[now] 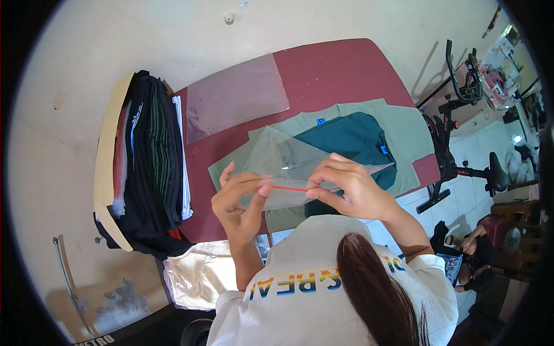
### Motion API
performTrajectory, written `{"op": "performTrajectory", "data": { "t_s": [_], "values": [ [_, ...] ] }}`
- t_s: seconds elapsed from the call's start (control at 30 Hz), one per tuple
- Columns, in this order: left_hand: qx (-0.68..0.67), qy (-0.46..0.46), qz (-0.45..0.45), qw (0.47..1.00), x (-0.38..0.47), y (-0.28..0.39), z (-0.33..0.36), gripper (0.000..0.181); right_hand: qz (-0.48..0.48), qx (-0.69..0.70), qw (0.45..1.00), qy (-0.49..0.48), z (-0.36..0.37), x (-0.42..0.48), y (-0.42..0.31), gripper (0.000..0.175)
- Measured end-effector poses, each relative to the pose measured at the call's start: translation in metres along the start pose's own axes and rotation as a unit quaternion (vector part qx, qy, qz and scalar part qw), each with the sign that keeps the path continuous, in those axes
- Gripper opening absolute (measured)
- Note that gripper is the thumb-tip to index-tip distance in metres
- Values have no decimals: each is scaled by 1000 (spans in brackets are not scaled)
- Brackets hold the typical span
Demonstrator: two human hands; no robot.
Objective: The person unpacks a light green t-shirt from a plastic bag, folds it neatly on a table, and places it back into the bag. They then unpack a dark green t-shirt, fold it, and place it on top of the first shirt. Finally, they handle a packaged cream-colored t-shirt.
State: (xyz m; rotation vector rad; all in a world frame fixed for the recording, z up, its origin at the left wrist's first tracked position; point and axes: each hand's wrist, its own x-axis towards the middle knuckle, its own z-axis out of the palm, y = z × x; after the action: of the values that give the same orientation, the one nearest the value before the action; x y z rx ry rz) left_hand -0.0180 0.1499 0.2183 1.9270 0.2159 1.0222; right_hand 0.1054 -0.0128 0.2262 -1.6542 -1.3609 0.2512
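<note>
My left hand (242, 199) pinches the red seal strip of a clear plastic zip bag (281, 151) between thumb and fingers. Farther right along the same strip, my right hand (346, 186) has its thumb and fingertips closed on the edge. The bag hangs in front of my chest over the garments, and part of its far end is behind my right hand. Below it lies a folded dark teal shirt (350, 134) with a blue neck label. That shirt rests on a spread light green T-shirt (407, 134).
The maroon table (337, 69) carries another flat clear zip bag (233, 95). To the left stands an open carton (108, 151) packed with dark folded clothes (147, 173). White bagged cloth (203, 272) lies below it. An exercise bike (450, 112) and a seated person (471, 251) are at right.
</note>
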Motion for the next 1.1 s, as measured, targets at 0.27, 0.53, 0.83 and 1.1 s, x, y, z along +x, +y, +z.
{"op": "performTrajectory", "data": {
  "t_s": [0.27,0.53,0.83,1.1],
  "values": [
    [-15,78,12,997,9,5,-1,8,-15,-64,998,13,-25,-12,3,14],
    [28,149,60,987,13,25,13,16,-24,-118,993,12,-77,-38,3,13],
    [49,266,72,960,2,47,30,18,-29,-162,986,-24,-149,-69,9,13],
    [39,152,-21,987,-26,61,48,13,-48,-172,984,-29,-180,-74,56,11]
  ]
}}
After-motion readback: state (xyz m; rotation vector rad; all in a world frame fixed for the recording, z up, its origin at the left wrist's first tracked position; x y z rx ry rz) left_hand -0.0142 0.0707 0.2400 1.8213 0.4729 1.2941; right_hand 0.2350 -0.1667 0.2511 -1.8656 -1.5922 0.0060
